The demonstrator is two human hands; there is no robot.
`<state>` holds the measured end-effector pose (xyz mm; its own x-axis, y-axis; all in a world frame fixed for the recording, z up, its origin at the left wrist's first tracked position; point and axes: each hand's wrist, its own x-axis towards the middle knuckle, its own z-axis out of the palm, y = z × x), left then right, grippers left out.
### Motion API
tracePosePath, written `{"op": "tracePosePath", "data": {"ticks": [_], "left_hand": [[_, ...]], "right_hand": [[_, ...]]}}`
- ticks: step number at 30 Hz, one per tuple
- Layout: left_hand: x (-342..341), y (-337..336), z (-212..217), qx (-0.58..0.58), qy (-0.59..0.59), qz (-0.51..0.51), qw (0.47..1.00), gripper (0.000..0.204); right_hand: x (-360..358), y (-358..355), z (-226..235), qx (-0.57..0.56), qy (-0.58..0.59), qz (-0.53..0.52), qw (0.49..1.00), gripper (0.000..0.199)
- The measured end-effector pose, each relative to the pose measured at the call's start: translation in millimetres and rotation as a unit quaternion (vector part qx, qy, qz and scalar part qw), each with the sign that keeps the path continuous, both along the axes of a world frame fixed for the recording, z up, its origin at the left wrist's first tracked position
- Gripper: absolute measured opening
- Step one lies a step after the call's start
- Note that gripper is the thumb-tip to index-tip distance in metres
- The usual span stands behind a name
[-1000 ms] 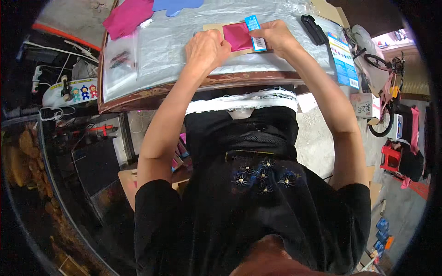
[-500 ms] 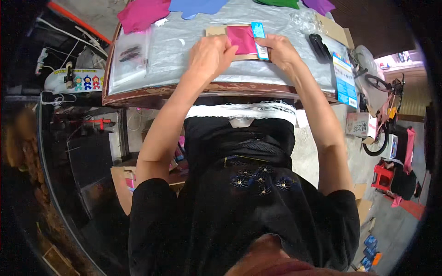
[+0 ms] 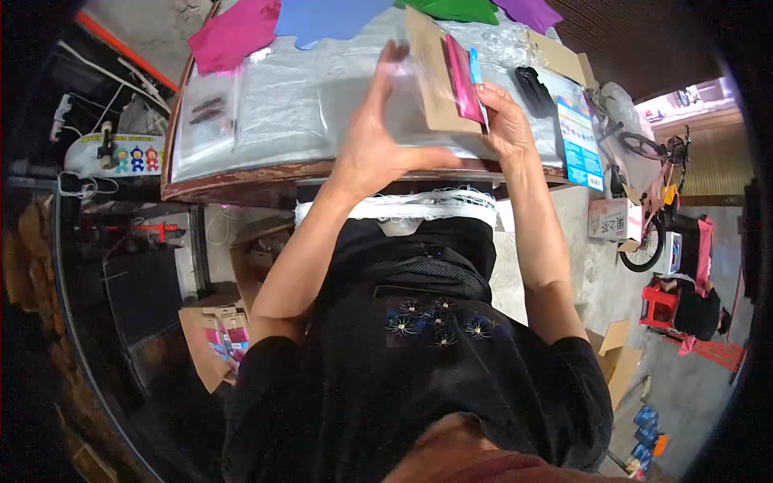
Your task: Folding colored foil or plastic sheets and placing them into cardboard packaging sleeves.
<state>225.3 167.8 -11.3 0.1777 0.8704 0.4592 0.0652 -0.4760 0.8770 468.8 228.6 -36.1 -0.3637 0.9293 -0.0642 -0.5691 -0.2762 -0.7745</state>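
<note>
My right hand [image 3: 509, 125] grips the edge of a folded pink fabric piece [image 3: 462, 79] with a blue label card [image 3: 475, 68] along its right side. A brown cardboard sheet [image 3: 435, 76], blurred by motion, stands tilted up against the left of the fabric. To the left of the cardboard, my left hand [image 3: 374, 149] is open, its thumb and fingers spread wide, with nothing in it. Its fingertips are smeared by motion. Both hands are above the front part of the covered table [image 3: 282, 137].
Pink [image 3: 233, 36], blue [image 3: 330, 20], green [image 3: 451, 8] and purple [image 3: 527, 12] fabric pieces line the far edge. Clear bags lie at left. A black object [image 3: 533, 88] and a blue-white printed package [image 3: 580, 141] sit at right. Below left, an open carton [image 3: 201, 354] holds pink packs.
The fabric and cardboard have gone from lying flat to tilted up on edge, with the right hand still gripping. My left hand has let go and opened. The whole view has shifted slightly.
</note>
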Motion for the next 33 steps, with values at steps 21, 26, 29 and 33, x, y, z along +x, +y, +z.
{"op": "tracePosePath", "data": {"ticks": [21, 26, 29, 33], "left_hand": [[53, -4, -11, -0.154, -0.473, -0.035, 0.867, 0.034], [59, -6, -8, -0.154, -0.479, -0.031, 0.864, 0.028], [63, -7, -18, -0.118, -0.406, -0.009, 0.906, 0.025], [66, -8, -21, -0.150, -0.435, -0.026, 0.888, 0.023]], "right_hand": [[-56, -65, 21, 0.027, -0.126, -0.215, 0.968, 0.015], [-58, -68, 5, 0.025, -0.109, -0.243, 0.964, 0.014], [-64, -71, 4, 0.027, -0.071, -0.231, 0.970, 0.014], [-68, -76, 10, 0.030, -0.057, -0.236, 0.970, 0.013]]}}
